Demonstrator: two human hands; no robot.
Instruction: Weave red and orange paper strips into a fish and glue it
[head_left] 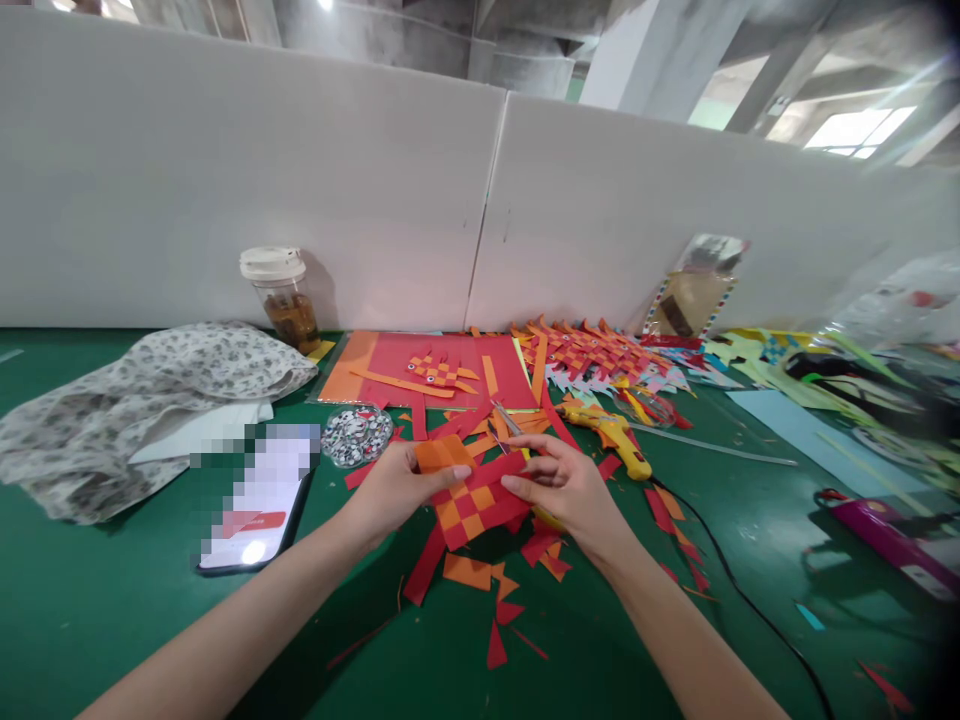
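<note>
Between my hands is a woven piece of red and orange strips [466, 507], checkered in its lower part. My left hand [409, 482] pinches its orange upper left side, thumb on top. At the right, my right hand [561, 487] grips the red side between thumb and fingers. Behind the piece lie scissors [507, 420], partly hidden by my right hand. Red and orange scraps [469, 572] are scattered under and around the piece. A finished-looking woven fish [439, 370] with googly eyes rests on a red sheet [517, 365] beyond.
A yellow glue gun [611, 432] with a black cord lies to the right, near a pile of woven fish [592, 350]. At left are a dish of googly eyes [357, 436], a phone [259, 505], patterned cloth [150, 400] and a lidded cup [283, 300]. A white partition [360, 200] stands behind.
</note>
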